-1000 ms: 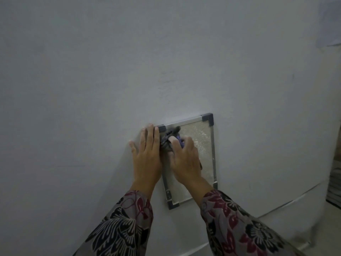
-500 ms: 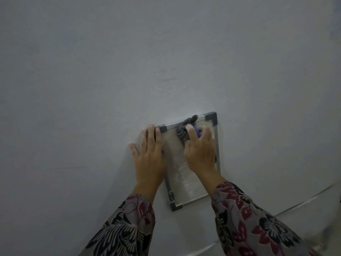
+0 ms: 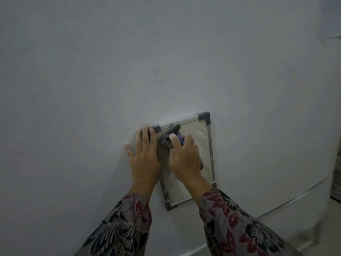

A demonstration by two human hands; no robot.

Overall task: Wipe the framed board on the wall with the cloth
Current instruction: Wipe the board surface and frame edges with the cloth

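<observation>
A small framed board (image 3: 201, 134) with a metal rim and dark grey corner caps hangs slightly tilted on the white wall. My right hand (image 3: 185, 157) presses a crumpled grey and purple cloth (image 3: 168, 137) against the board's upper left area. My left hand (image 3: 144, 156) lies flat, fingers spread, over the board's left rim and the wall beside it. The hands hide much of the board's left half.
The plain white wall (image 3: 129, 61) fills most of the view. A thin pale line (image 3: 295, 197) runs along the wall at lower right. A stack of flat items (image 3: 336, 182) shows at the far right edge.
My right hand slid the cloth from the board's upper left to its upper right corner, then back to the upper left. My left hand stayed flat on the left rim.
</observation>
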